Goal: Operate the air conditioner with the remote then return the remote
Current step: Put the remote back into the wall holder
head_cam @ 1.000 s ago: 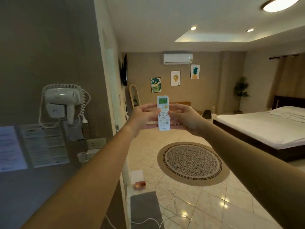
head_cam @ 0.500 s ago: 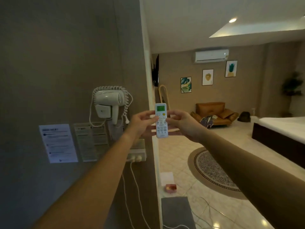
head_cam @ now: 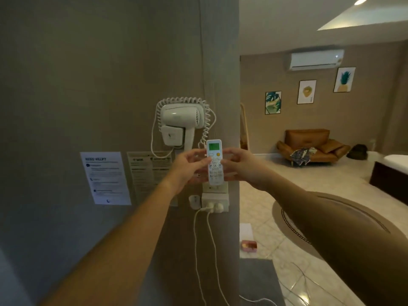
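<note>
Just below the wall-mounted hair dryer (head_cam: 180, 120), a white remote (head_cam: 214, 162) stands upright in front of the grey-brown wall (head_cam: 88, 74), its green screen at the top and its button face turned toward the camera. Both hands hold it: the left hand (head_cam: 187, 167) comes in from the dryer's lower left, fingers curled round the remote's left edge with the thumb pressed on the keypad, and the right hand (head_cam: 241, 165) closes on the right edge, fingers wrapped behind the body. Neither grip is loose; each is clamped on the remote.

Directly beneath the remote, and so further below the dryer, a white socket block (head_cam: 215, 203) sits on the wall with two plugs in it, their white cords (head_cam: 198, 250) hanging down toward the floor. A small white holder-like piece (too blurred to identify) is fixed just left of that block. To the lower left of the dryer, a printed notice (head_cam: 105, 177) is stuck to the wall, with a second, darker sheet (head_cam: 145, 171) between it and the hands.

Far to the dryer's right, past the wall's corner, the air conditioner (head_cam: 314, 59) hangs high on the far wall above three framed prints (head_cam: 306, 92), and a tan sofa (head_cam: 309, 144) stands below them.
</note>
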The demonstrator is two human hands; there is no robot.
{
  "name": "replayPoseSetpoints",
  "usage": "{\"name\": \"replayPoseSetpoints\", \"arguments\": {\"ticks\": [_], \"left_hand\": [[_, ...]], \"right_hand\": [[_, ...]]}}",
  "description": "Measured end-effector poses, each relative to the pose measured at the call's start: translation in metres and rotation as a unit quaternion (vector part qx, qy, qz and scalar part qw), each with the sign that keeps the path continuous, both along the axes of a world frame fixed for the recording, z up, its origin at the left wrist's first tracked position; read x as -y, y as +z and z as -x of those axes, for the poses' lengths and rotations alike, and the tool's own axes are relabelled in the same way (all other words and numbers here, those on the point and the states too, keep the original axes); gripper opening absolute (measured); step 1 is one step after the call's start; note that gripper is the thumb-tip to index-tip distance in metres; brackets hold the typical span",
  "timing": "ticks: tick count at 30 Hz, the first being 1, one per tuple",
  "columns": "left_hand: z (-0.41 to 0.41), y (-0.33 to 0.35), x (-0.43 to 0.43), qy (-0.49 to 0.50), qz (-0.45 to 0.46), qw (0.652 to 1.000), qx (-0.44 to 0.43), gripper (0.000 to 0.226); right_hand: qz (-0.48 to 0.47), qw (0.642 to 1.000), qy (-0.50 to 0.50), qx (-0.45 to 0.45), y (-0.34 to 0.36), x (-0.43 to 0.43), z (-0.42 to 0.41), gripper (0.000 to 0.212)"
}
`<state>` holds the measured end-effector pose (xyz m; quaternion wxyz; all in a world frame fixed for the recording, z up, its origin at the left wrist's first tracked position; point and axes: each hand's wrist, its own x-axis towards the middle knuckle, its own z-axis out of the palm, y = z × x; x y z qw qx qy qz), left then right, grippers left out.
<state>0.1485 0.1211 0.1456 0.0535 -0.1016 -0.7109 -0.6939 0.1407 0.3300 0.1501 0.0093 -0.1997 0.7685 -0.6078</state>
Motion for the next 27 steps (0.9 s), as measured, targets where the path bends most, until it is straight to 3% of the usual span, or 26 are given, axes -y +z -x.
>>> {"name": "replayPoseSetpoints", "arguments": {"ticks": [13, 27], "left_hand": [[0.051, -0.064, 0.076, 0.003, 0.009, 0.998, 0.06, 0.038], [0.128, -0.122, 0.103, 0.028, 0.069, 0.995, 0.071, 0.035]], "right_hand": [[-0.094, 0.995, -0.009, -0.018, -0.059, 0.076, 0.061, 0.033], [-0.185, 0.979, -0.076, -0.038, -0.117, 0.114, 0.138, 0.029]]}}
